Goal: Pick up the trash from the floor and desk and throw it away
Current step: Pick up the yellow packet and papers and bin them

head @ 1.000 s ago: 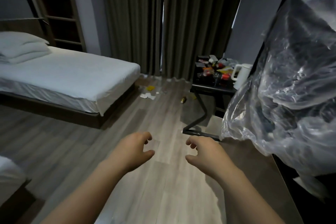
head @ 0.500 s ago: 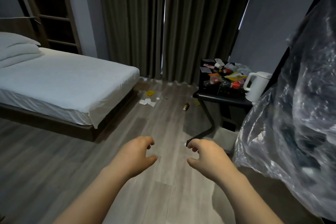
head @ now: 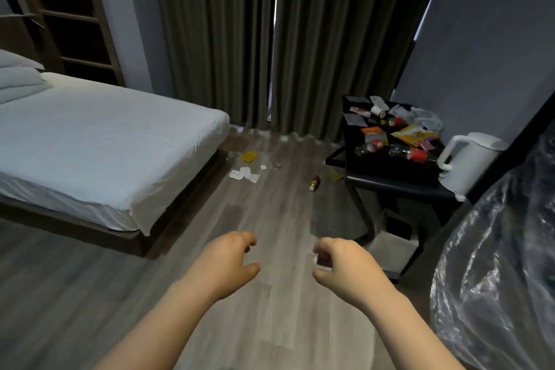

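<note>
Trash lies on the wooden floor ahead: white paper scraps [head: 244, 174], a yellow wrapper [head: 249, 156] and a small brown bottle [head: 314, 183]. More trash covers the black desk [head: 390, 182] at the right: plastic bottles with red labels [head: 411, 154], yellow and orange wrappers [head: 410, 135], a paper cup [head: 379, 109]. My left hand [head: 226, 264] and my right hand [head: 345, 264] hang in front of me with loosely curled fingers, holding nothing, well short of the trash. A small bin [head: 393, 242] stands under the desk.
A bed with white sheets [head: 105, 141] fills the left side. Dark curtains [head: 270, 39] hang at the back. A white kettle [head: 471, 162] stands on the desk's near corner. A large clear plastic bag [head: 504, 264] bulges at the right edge.
The view has moved forward toward the desk and floor trash. The plastic bag has slid toward the right edge. Both hands keep the same loose pose.
</note>
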A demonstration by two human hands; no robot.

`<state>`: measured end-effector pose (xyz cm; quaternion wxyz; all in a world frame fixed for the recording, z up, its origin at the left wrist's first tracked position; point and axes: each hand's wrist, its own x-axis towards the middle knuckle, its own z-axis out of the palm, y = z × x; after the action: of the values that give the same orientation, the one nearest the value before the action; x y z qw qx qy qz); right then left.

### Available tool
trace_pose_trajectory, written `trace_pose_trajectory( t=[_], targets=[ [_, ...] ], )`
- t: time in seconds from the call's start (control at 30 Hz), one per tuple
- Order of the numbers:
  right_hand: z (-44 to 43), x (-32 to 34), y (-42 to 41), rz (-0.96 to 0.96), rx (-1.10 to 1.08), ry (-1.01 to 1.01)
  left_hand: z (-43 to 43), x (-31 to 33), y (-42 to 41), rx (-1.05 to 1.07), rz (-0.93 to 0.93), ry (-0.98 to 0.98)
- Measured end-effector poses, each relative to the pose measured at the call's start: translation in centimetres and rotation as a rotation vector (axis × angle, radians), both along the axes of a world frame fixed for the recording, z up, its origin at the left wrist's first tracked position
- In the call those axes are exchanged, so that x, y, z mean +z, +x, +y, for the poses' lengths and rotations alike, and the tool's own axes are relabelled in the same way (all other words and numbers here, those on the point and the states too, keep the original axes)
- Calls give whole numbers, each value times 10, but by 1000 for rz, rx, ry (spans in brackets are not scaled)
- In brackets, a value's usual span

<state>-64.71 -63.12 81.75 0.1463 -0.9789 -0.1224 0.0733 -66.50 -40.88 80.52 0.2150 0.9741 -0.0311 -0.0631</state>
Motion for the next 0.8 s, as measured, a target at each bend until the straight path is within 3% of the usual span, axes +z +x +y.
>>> trace_pose_trajectory(
  t=[0.4, 0.8],
  targets=[
    [-18, -4, 241, -12, 85, 35, -17, 4, 206, 80, 15, 66],
    [21, -36, 417, 76, 123, -6, 22, -28, 380, 100, 102, 64]
  ],
)
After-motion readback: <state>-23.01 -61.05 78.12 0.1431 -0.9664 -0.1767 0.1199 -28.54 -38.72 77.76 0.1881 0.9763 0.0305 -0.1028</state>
